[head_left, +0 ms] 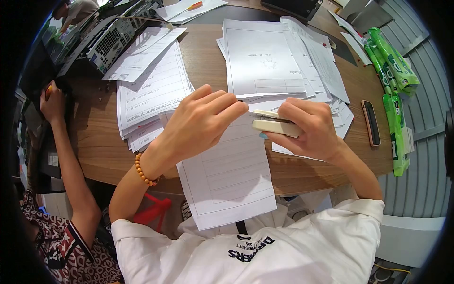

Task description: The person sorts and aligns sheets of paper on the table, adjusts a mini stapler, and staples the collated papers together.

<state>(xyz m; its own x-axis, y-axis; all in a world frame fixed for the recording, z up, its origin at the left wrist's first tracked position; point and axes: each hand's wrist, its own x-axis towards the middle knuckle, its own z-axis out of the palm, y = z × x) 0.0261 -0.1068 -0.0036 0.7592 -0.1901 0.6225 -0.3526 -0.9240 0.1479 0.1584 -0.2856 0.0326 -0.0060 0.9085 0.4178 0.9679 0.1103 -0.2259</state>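
My right hand [309, 128] is closed around a cream-white stapler [274, 128], whose front end points left toward my other hand. My left hand [203, 118], with a beaded bracelet [144, 170] at the wrist, has its fingers curled and pinched at the top of a printed, lined worksheet [231, 189]. That worksheet slopes down over the table's front edge toward my lap. Whether it is one sheet or a few, I cannot tell. The stapler's jaw sits just right of my left fingertips, apart from them.
Left lies a stack of printed sheets [151, 90]; ahead is another pile of papers [260, 57]. A phone [371, 123] and green packets [392, 71] line the right side. A computer case [111, 45] stands at the back left. Beside me a co-worker's hand [53, 104] holds something orange.
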